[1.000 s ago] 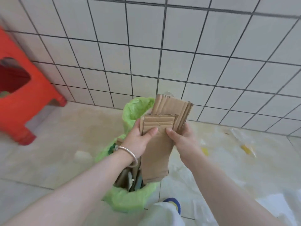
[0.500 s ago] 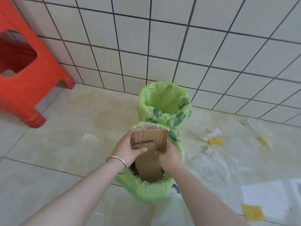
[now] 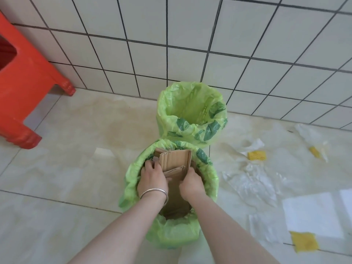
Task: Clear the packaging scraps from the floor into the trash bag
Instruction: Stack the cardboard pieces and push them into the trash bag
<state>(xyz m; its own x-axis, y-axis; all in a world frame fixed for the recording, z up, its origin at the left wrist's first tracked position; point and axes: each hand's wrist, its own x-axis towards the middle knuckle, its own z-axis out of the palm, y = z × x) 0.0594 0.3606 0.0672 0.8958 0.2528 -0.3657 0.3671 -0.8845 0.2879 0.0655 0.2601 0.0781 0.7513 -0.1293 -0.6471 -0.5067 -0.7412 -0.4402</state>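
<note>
Mostly hidden: the bag's contents under the cardboard (image 3: 176, 162), and the stool (image 3: 24, 88), cut off at the frame's left edge. Left hand (image 3: 152, 178) and right hand (image 3: 191, 182) both grip the folded, ribbed cardboard, which stands inside the near crinkled green trash bag (image 3: 171, 235). Second bag (image 3: 190, 111) behind gapes open. Clear plastic scraps (image 3: 251, 183) and yellow bits (image 3: 256, 155) lie on the glossy tiled floor (image 3: 76, 168) at right.
</note>
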